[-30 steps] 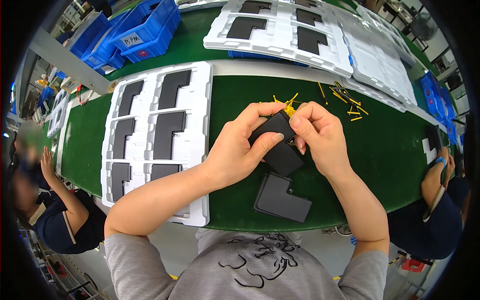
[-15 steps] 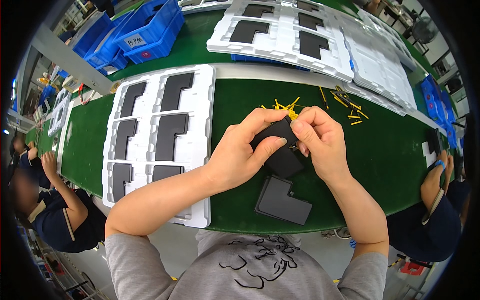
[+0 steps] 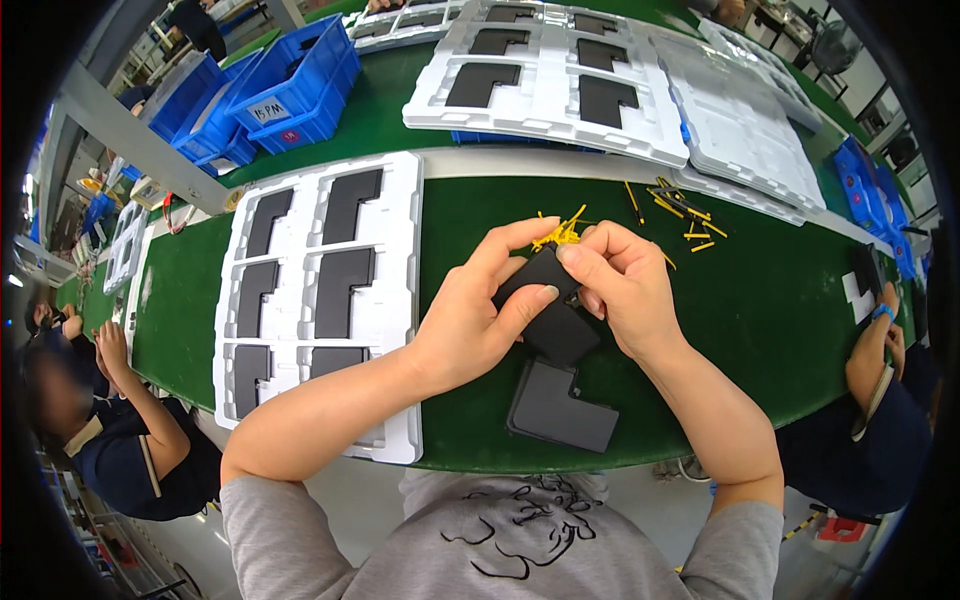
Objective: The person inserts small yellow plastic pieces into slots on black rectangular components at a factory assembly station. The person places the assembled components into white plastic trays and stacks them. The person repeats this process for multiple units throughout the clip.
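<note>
My left hand (image 3: 465, 315) grips a flat L-shaped black battery (image 3: 537, 280) between thumb and fingers, above the green tabletop. At its upper right edge, the thumb and bent fingers of my right hand (image 3: 630, 290) are pinched closed; exactly what lies between those tips is hidden. Just below the held piece shows another dark flat surface (image 3: 562, 335), and I cannot tell whether it is separate. Closer to me lies a small stack of L-shaped black batteries (image 3: 560, 412). Thin yellow strips (image 3: 557, 235) are bunched just beyond my fingertips.
To my left, a white moulded tray (image 3: 413, 300) holds several black batteries, partly under my left forearm. More trays (image 3: 545, 122) stand across the table. Loose black and yellow strips (image 3: 690, 210) lie at right. Blue bins (image 3: 300, 95) sit far left. People work on both sides.
The view has shifted slightly, so the trays and bins appear moved. Both hands keep their hold at the battery, and the right fingertips have moved a little along its upper edge.
</note>
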### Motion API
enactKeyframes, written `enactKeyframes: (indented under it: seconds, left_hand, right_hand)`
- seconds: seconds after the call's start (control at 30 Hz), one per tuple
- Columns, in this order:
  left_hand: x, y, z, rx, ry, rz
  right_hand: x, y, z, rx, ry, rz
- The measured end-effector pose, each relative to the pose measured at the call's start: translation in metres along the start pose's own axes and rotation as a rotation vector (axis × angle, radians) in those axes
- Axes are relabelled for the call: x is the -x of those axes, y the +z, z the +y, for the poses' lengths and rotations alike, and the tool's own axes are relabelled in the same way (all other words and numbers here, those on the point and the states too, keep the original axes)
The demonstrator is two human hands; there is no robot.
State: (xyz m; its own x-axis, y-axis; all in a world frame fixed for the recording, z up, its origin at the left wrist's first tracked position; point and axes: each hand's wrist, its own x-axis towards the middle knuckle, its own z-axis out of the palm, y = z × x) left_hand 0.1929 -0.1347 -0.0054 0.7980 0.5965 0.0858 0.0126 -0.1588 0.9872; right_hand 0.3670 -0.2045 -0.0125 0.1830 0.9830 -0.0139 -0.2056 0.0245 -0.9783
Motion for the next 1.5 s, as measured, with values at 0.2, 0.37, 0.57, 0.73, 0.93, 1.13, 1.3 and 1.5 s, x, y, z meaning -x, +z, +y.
enactKeyframes:
  seconds: [0.2,0.37,0.57,0.73,0.93,1.13,1.3,1.5]
  left_hand:
    - [-0.003,-0.009,-0.001,0.159,-0.136,0.056]
    - [-0.006,-0.012,-0.008,0.339,-0.161,0.041]
    - [-0.005,-0.011,-0.013,0.368,-0.213,-0.015]
    - [-0.006,-0.010,-0.015,0.410,-0.211,-0.059]
    - [-0.010,-0.008,-0.012,0.496,-0.234,0.089]
    - [-0.013,-0.005,-0.014,0.436,-0.216,0.061]
    - [-0.014,-0.006,-0.014,0.430,-0.233,0.021]
    - [-0.013,-0.008,-0.017,0.429,-0.216,0.000]
  right_hand:
    - [-0.005,-0.017,-0.005,0.077,-0.047,-0.187]
    - [-0.004,-0.018,-0.005,0.214,-0.118,-0.195]
    - [-0.005,-0.021,-0.002,0.265,-0.220,-0.158]
    - [-0.007,-0.029,-0.001,0.295,-0.169,-0.171]
    - [-0.024,-0.090,-0.028,0.626,-0.448,0.237]
    - [-0.021,-0.202,-0.051,1.606,-0.684,0.668]
    - [-0.017,-0.228,-0.069,1.864,-0.543,0.364]
    - [-0.025,-0.230,-0.102,1.935,-0.406,0.126]
